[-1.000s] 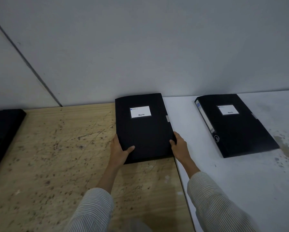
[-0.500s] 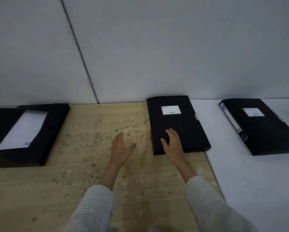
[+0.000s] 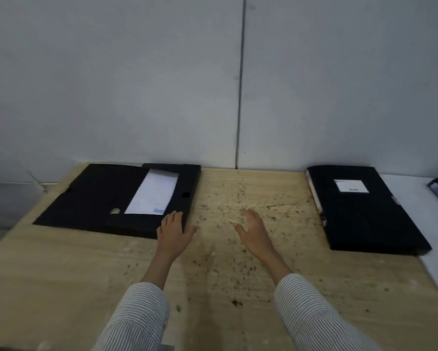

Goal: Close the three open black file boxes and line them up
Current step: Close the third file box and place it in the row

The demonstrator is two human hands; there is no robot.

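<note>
Black open file box (image 3: 126, 198) under left hand's (image 3: 173, 230) spread fingers — right hand (image 3: 254, 230) empty, open, beside.

Office-like room – file boxes (image 3: 365, 209), plywood table (image 3: 225, 274), bare wall (image 3: 137, 84).

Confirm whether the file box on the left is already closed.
No: the left file box lies open, its cover folded out flat and white paper showing inside.

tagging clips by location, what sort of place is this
Likely an office or storeroom worktop: black file boxes, one open with paper inside, on a scuffed wooden table against plain wall panels.
</note>
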